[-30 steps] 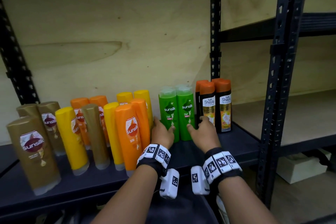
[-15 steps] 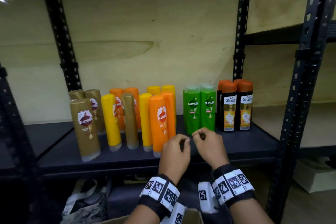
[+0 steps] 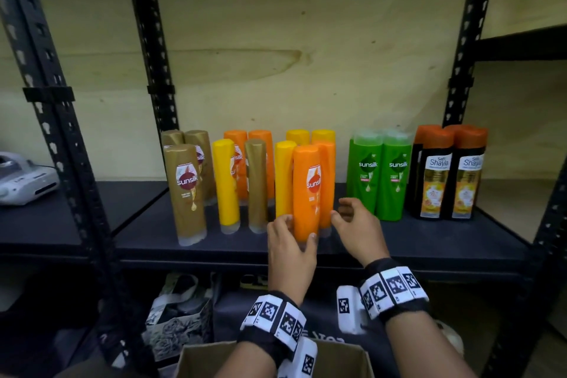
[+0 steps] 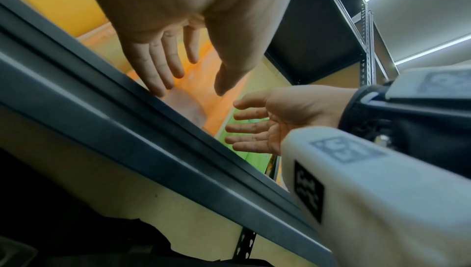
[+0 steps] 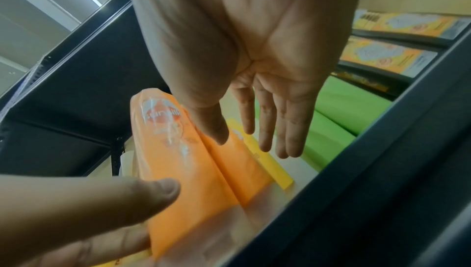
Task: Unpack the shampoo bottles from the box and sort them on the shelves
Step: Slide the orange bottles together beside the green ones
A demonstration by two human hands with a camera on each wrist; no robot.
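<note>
Plywood backs a dark metal shelf (image 3: 460, 242) carrying upright shampoo bottles across the middle of the frame: gold-brown ones at the left, a mixed yellow, orange and gold cluster, then green bottles (image 3: 380, 175) and black ones with orange caps at the right. Low in the centre, the left hand (image 3: 290, 242) wraps thumb and fingers round the foot of the front orange bottle (image 3: 306, 190); just beside it the right hand (image 3: 357, 224) hovers open, holding nothing. The step looks like regrouping by colour; next, lift this bottle clear without toppling its close neighbours. A cardboard box (image 3: 196, 359) waits at the bottom edge.
</note>
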